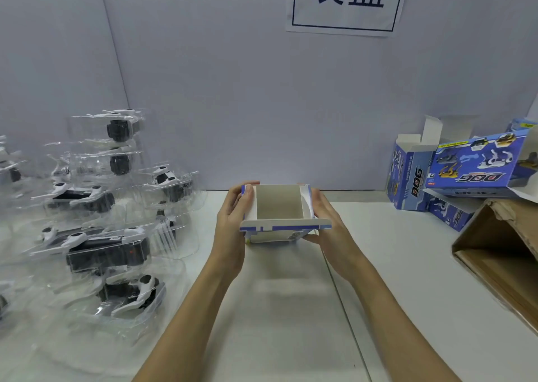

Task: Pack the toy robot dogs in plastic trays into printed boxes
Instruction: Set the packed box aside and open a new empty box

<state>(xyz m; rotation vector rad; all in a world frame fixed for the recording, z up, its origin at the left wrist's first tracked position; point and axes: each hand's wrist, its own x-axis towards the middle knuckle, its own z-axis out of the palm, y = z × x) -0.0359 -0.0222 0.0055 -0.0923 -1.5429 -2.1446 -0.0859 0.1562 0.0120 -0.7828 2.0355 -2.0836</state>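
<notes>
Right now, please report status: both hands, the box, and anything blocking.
Left hand and right hand grip open printed box, one per side. Box empty, above table. Trayed toy dogs piled left, untouched. Nothing in the way.

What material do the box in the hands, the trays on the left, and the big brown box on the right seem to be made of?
Held box: thin printed paperboard, seemingly; its inside is plain grey-white and its edges blue.
Trays: clear, glossy thin plastic; the toys show through them and they catch glints.
Brown box: matte cardboard, probably corrugated; its upper edge is torn.
</notes>
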